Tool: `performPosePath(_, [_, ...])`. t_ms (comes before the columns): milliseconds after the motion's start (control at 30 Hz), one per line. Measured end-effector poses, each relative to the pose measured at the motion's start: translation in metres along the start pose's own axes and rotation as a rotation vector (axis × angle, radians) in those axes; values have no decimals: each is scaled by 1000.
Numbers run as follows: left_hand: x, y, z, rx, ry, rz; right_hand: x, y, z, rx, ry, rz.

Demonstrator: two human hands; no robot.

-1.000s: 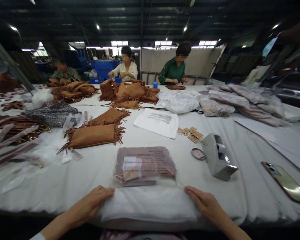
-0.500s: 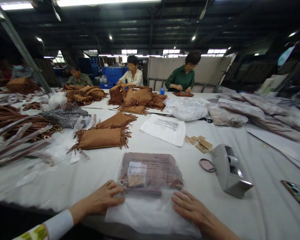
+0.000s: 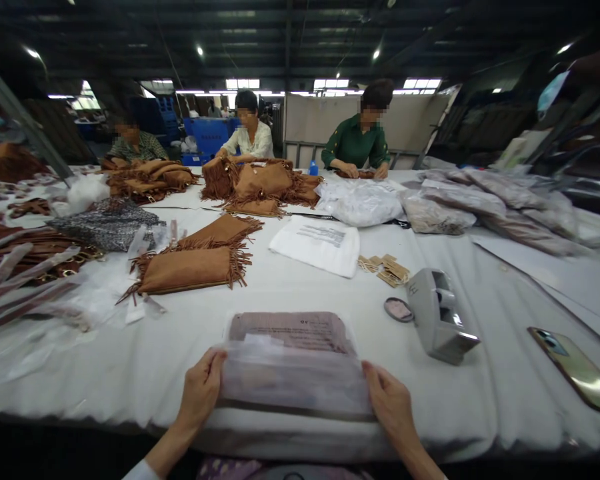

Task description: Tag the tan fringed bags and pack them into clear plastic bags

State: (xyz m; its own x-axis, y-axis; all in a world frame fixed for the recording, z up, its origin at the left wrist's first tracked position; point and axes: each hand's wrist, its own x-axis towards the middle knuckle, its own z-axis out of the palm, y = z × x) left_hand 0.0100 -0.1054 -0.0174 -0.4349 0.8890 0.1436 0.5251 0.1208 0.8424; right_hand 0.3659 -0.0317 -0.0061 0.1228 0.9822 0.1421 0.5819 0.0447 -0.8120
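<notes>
A clear plastic bag (image 3: 290, 383) with a brown fringed-looking item inside lies in front of me at the table's near edge. Its open-end flap is folded up over the lower part, covering most of the white label. My left hand (image 3: 203, 387) pinches the flap's left corner between thumb and fingers. At the opposite corner, my right hand (image 3: 390, 400) grips the flap the same way. Printed text shows on the uncovered upper part of the bag.
A grey tape dispenser (image 3: 440, 317), a small round dish (image 3: 399, 309), paper tags (image 3: 390, 270) and a phone (image 3: 575, 370) lie to the right. Brown fringed pouches (image 3: 187, 270) and white plastic bags (image 3: 317, 243) lie beyond. Filled bags (image 3: 505, 193) are piled far right. Several co-workers sit opposite.
Both hands went from lying flat on the bag's loose end to pinching its corners. The flap has been folded up and away from me over the bag. The camera view shifted slightly.
</notes>
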Motion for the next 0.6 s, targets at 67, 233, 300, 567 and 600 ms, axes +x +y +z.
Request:
performPosePath(67, [3, -4, 1, 89, 34, 36, 1, 2, 6, -78, 44, -43])
performPosePath(233, [-4, -34, 1, 217, 71, 69, 2, 8, 12, -213, 48, -181])
performPosePath(300, [-8, -45, -1, 241, 98, 53, 2, 10, 12, -262, 39, -241])
performPosePath(567, [-23, -61, -8, 418, 142, 19, 3, 19, 16, -387, 28, -324])
performPosePath(600, [-25, -65, -8, 470, 136, 39, 3, 20, 16, -390, 19, -326])
